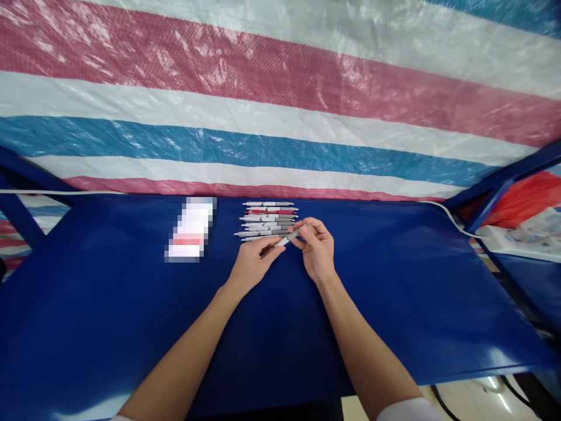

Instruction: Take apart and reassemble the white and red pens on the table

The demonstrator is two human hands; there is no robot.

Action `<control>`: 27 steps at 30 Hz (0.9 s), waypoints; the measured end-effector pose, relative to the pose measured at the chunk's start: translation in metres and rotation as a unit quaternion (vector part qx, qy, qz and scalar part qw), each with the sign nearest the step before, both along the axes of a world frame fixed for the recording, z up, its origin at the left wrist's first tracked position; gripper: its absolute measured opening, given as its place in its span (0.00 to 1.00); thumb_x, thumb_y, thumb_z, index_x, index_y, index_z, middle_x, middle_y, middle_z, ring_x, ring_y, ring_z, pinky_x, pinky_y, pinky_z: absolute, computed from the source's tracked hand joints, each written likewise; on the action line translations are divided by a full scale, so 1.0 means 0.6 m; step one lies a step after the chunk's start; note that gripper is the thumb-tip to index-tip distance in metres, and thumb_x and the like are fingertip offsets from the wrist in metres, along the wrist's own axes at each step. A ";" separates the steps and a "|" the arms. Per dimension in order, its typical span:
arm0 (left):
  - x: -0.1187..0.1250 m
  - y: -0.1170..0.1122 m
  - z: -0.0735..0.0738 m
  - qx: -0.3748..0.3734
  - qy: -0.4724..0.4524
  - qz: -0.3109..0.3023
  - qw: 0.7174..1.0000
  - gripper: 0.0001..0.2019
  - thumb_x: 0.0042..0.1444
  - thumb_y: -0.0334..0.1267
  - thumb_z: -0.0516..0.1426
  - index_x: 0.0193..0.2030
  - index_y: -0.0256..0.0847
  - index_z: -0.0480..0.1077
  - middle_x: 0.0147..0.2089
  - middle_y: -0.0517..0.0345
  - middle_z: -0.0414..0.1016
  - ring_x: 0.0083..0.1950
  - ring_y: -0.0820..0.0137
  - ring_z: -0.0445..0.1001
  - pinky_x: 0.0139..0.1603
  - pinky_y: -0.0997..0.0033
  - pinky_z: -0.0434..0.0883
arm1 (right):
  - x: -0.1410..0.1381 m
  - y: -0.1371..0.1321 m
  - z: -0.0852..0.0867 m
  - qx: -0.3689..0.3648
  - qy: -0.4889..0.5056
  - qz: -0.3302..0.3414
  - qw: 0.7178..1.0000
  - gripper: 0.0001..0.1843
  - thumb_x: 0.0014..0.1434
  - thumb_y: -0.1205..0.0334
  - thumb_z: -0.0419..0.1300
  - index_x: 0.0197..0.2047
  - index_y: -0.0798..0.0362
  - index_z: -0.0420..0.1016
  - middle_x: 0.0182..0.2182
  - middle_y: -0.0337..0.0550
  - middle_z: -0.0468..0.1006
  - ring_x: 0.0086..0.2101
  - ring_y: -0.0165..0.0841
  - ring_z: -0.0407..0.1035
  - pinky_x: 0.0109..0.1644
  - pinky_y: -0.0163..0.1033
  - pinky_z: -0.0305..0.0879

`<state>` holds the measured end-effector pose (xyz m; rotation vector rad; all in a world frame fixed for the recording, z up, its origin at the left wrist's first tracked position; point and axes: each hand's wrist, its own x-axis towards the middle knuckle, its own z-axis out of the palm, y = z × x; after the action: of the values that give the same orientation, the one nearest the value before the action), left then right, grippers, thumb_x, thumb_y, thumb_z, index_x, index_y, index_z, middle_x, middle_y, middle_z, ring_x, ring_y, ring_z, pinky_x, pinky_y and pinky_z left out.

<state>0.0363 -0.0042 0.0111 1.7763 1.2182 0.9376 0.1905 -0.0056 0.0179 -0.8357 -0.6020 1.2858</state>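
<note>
Firstly, left hand [256, 260]: thumb and fingers pinched the white end of a pen [287, 238].
Right hand [318, 251]: fingertips grasped the grey end, close to the tip.
Pen: hung aslant between both hands, just in front of a row of pens [267, 218], its right end higher.
Handling: judged light and stiff; smooth white barrel probably slippery, slender tip likely the frailest part.
Best hold: grey section or mid-barrel, probably, clear of the tip.
Row of pens: lay side by side, roughly level, one marked red.
Table [175, 333]: blue, beneath everything; blurred pale rectangle [190, 228] lay left of the row.
Backdrop: striped sheet [280, 76].
</note>
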 end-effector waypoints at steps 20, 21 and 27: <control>-0.003 -0.002 -0.004 0.087 -0.012 -0.003 0.996 0.09 0.57 0.38 0.59 0.43 0.43 0.78 0.39 0.56 0.81 0.37 0.67 0.78 0.40 0.69 0.74 | -0.003 0.005 -0.011 -0.004 -0.002 -0.028 1.000 0.12 0.44 0.60 0.72 0.30 0.50 0.74 0.29 0.33 0.81 0.31 0.30 0.78 0.34 0.34 0.77; -0.005 -0.001 0.002 0.041 -0.019 -0.024 0.999 0.08 0.57 0.39 0.59 0.41 0.42 0.78 0.36 0.57 0.81 0.34 0.68 0.77 0.37 0.70 0.74 | -0.003 0.004 -0.011 0.002 0.000 -0.015 1.000 0.12 0.45 0.59 0.72 0.32 0.49 0.75 0.30 0.34 0.81 0.32 0.30 0.78 0.35 0.34 0.77; -0.018 -0.001 0.031 -0.173 -0.115 -0.153 0.966 0.12 0.58 0.43 0.57 0.33 0.37 0.77 0.28 0.56 0.77 0.28 0.72 0.74 0.32 0.73 0.73 | 0.001 -0.003 -0.009 0.036 0.017 0.055 0.998 0.10 0.47 0.58 0.70 0.34 0.50 0.78 0.29 0.37 0.82 0.31 0.33 0.78 0.32 0.36 0.77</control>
<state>0.0253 -0.0047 0.0297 1.4753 0.8671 0.6816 0.1912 -0.0073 0.0122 -0.7280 -0.6716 1.3673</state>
